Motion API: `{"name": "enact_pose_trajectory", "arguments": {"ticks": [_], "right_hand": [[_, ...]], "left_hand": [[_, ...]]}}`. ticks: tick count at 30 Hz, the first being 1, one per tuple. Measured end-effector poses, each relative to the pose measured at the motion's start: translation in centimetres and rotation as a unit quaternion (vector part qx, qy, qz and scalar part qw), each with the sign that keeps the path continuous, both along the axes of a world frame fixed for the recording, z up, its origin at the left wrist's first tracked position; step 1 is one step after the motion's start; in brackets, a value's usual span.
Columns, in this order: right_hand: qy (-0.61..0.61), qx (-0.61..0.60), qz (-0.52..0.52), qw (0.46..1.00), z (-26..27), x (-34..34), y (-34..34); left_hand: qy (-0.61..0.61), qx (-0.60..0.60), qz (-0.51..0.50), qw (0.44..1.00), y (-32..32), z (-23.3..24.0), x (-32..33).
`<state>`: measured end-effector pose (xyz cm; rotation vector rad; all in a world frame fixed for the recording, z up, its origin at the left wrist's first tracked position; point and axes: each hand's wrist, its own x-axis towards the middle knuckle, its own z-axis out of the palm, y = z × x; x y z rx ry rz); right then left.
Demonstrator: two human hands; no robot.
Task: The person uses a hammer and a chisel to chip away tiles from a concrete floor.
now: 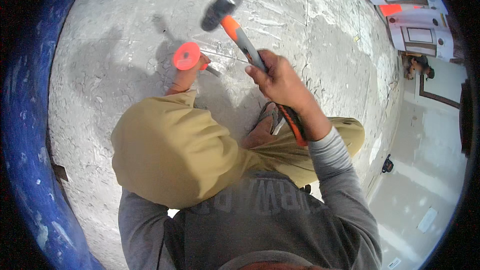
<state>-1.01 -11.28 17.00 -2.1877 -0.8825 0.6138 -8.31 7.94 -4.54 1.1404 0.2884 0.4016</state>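
Observation:
A club hammer with a dark metal head and an orange and grey handle [243, 42] is raised above the floor, my right hand [281, 78] closed around its handle. Lower and to its left, my left hand [189, 75] grips a chisel with a round orange hand guard [186, 56]. The guard hides most of that hand's fingers, and a short dark length of the chisel's shaft shows to the right of it. Beneath both tools lies a rough grey floor [285, 18] with joint lines, whitish patches and loose chips. The hammer head is blurred.
A blue plastic sheet or covering [24, 138] with white smears runs along the left side. White panelled doors [420, 37] stand at the upper right, near another person [422, 65]. A small black object [387, 165] lies by the pale wall [420, 138].

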Motion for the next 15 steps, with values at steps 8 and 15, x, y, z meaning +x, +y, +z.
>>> {"name": "enact_pose_trajectory", "arguments": {"ticks": [8,15], "right_hand": [[-0.106,0.129,0.101,0.981,7.3,-0.6,6.6],[-0.08,-0.174,0.172,0.966,0.3,0.6,2.7]], "left_hand": [[-0.017,-0.016,0.02,1.0,0.1,-0.2,-0.6],[-0.035,-0.039,0.016,0.999,-0.6,-0.5,0.6]]}}
